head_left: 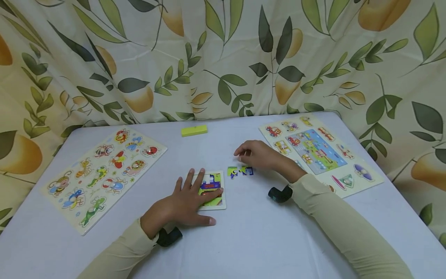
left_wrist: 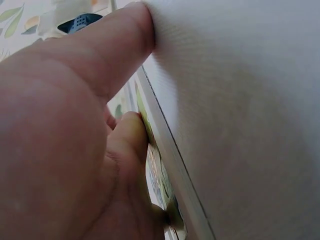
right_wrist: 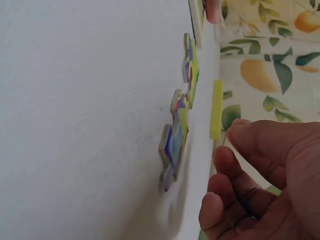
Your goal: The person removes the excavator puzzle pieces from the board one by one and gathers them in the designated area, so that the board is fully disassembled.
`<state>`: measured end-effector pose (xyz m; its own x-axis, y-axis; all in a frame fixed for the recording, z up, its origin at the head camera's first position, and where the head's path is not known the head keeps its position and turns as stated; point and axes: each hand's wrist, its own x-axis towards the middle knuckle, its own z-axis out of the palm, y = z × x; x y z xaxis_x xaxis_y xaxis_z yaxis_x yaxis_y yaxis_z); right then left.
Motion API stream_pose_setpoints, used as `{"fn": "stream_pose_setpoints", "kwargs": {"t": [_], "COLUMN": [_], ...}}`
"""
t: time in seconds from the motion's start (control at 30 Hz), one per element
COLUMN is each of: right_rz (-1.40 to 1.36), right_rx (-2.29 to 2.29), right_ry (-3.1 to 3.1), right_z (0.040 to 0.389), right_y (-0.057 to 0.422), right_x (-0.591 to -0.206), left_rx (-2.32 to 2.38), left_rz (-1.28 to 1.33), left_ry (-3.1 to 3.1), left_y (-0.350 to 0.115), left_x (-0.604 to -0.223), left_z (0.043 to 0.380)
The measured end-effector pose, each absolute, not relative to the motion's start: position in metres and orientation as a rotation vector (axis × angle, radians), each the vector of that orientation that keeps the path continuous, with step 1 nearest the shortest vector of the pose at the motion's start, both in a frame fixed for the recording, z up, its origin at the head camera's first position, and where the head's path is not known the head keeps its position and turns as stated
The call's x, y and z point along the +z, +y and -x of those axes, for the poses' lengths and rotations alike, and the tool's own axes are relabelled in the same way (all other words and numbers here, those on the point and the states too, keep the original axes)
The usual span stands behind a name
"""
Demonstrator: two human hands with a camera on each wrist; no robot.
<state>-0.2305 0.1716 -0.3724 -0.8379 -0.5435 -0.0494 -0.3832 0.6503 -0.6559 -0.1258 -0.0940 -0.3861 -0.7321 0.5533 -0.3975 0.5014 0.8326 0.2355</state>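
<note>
My left hand [head_left: 186, 203] rests with spread fingers on a small framed jigsaw puzzle [head_left: 211, 186] showing a purple vehicle on green. The fingers and palm hide its left part. In the left wrist view, the thumb [left_wrist: 120, 35] lies on the cloth beside the board's pale edge [left_wrist: 172, 145]. Right of the board, several jigsaw pieces [head_left: 232, 171] form a short joined-looking strip on the table. My right hand [head_left: 259, 155] hovers just beyond and right of them, fingers loosely bent and holding nothing. The right wrist view shows the pieces [right_wrist: 175, 142] apart from that hand's fingertips.
An insect picture board [head_left: 130, 176] lies on the left of the white-covered table [head_left: 251, 240]. A vehicle picture board [head_left: 352, 166] lies at the right, partly under the right forearm. A yellow block [head_left: 194, 131] sits near the back edge, before a patterned curtain [head_left: 223, 58].
</note>
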Motion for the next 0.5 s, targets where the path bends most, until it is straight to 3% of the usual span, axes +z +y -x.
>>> {"fn": "stream_pose_setpoints", "kwargs": {"t": [0.5], "right_rz": [0.943], "right_rx": [-1.006], "right_ry": [2.363], "right_z": [0.226], "right_y": [0.136], "right_x": [-0.37], "left_rx": [0.138], "left_rz": [-0.782], "left_ry": [2.544], "left_y": [-0.095], "left_x": [-0.386], "left_z": [0.126]}}
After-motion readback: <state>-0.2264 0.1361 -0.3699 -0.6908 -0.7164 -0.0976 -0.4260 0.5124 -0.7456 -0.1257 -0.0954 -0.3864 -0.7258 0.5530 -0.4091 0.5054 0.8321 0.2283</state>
